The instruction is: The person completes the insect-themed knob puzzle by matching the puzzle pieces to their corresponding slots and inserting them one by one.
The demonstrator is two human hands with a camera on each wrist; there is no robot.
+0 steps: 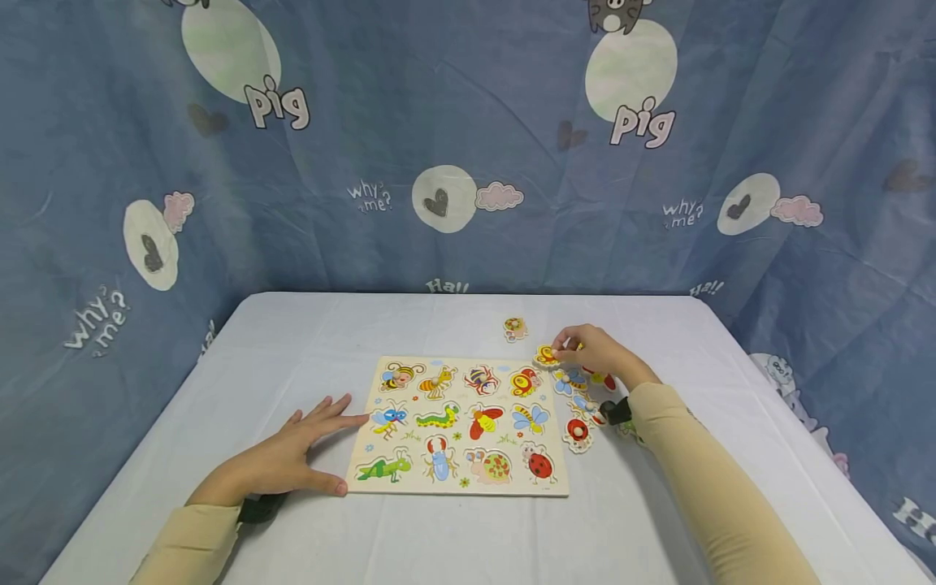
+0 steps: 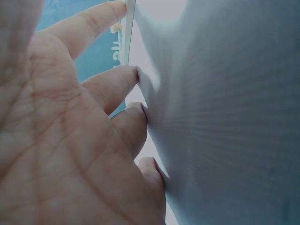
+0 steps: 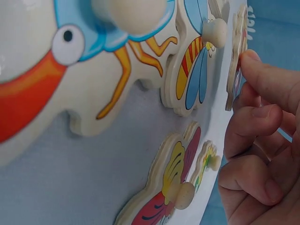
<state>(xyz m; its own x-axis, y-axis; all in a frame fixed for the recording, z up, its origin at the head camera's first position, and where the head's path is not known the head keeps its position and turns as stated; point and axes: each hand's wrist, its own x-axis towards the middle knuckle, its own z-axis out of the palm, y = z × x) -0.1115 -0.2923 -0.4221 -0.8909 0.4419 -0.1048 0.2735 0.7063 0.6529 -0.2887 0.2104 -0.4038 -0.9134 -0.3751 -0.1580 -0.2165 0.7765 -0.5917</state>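
A wooden insect puzzle board (image 1: pixel 405 433) lies flat, bug pictures printed across it in rows. My left hand (image 1: pixel 296 455) rests at the board's left side with fingers spread, index fingertip and thumb right at its edge. In the left wrist view the left palm (image 2: pixel 70 140) shows, fingertips down on the white cloth. Beyond the top right corner, my right hand (image 1: pixel 595 351) pinches a yellow-and-red butterfly puzzle piece (image 1: pixel 545 356) between thumb and finger. The right wrist view shows this piece (image 3: pixel 238 51) edge-on at the fingertips, its face mostly hidden.
Loose knobbed pieces crowd right of the board: a blue-winged dragonfly (image 1: pixel 570 382), a ladybug (image 1: pixel 578 432) and several others, some under the right forearm. A snail piece (image 1: pixel 515 328) lies farther back. Patterned blue fabric (image 1: pixel 468 122) hangs behind the white-covered table (image 1: pixel 351 321).
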